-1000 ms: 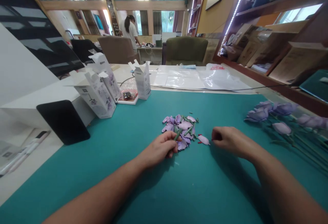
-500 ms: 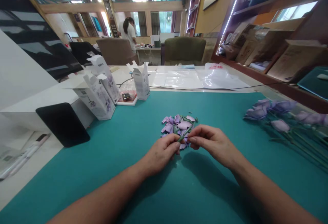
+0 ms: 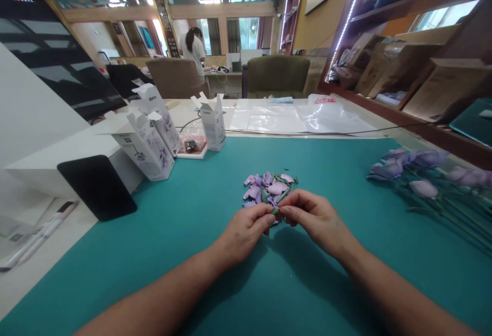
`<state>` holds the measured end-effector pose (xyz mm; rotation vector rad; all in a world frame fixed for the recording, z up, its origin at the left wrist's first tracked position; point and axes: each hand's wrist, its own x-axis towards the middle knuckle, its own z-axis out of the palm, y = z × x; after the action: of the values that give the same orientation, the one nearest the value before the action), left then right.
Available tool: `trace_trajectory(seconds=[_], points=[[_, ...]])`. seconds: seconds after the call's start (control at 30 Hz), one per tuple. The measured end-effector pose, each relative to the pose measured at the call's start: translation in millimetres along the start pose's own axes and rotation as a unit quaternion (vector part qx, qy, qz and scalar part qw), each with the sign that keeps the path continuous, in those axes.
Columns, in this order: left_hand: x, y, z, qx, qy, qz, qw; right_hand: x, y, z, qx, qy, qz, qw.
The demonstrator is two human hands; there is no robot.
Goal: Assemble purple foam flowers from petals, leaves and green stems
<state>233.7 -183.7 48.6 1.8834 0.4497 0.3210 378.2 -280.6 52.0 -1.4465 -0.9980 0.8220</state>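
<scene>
My left hand is closed, its thumb and forefinger gripping a short green stem piece. My right hand pinches at the other end of that piece, fingertips almost against those of the left; exactly what lies under them is hidden. Just beyond both hands, a small pile of lilac petal pieces mixed with green stem and leaf pieces rests on the teal mat. My fingers cover the near edge of the pile.
Purple artificial flowers with long stems lie at the right. White open-topped boxes stand at left behind a black tablet; another box stands by a small tray. Plastic sheets lie beyond the mat. A person is in the background.
My right fingertips have moved slightly left, closer to my left fingers, and less of the green stem piece shows between the hands. The pile looks the same.
</scene>
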Motion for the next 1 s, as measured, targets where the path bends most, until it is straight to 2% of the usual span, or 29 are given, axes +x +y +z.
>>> trace_trajectory(seconds=[0.4, 0.8, 1.0], points=[[-1.1, 1.0, 2.3, 0.042, 0.015, 0.012, 0.999, -3.6, 4.7, 0.8, -0.091, 0.004, -0.039, 0.995], [-0.9, -4.3, 2.3, 0.067, 0.020, 0.022, 0.997, -2.5, 6.0, 2.8, -0.088, 0.011, -0.042, 0.995], [-0.9, -1.7, 2.2, 0.048, 0.016, 0.004, 0.999, -2.4, 4.7, 3.7, -0.088, 0.008, -0.046, 0.995]])
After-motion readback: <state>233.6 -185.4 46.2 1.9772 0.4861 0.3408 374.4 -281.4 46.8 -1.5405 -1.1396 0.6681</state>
